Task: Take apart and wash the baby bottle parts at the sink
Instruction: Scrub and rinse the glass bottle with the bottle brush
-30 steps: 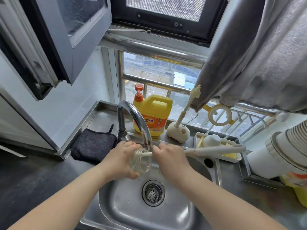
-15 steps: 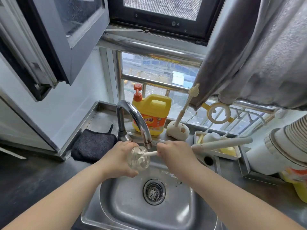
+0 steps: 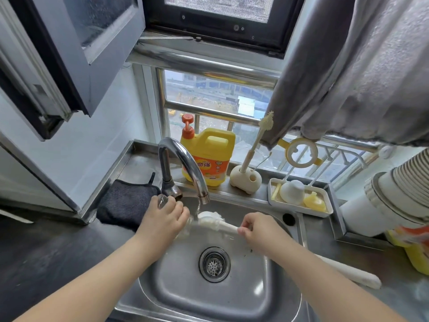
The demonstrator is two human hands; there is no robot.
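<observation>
Left hand (image 3: 162, 217) grip is closed around the clear bottle (image 3: 163, 201) at frame centre, beside the faucet (image 3: 185, 163). Right hand (image 3: 260, 231) grip is closed on the white brush (image 3: 213, 220), whose head is held under running water above the sink (image 3: 232, 296).

Only one legible marking was found: two large red Chinese characters, 奇强, printed on the orange label of the yellow detergent jug (image 3: 210, 156), which stood on the ledge well beyond the fingertips of both hands. Smaller print above and beside those characters on the same label was too blurred to be read. No other text, number or sign could be made out.
</observation>
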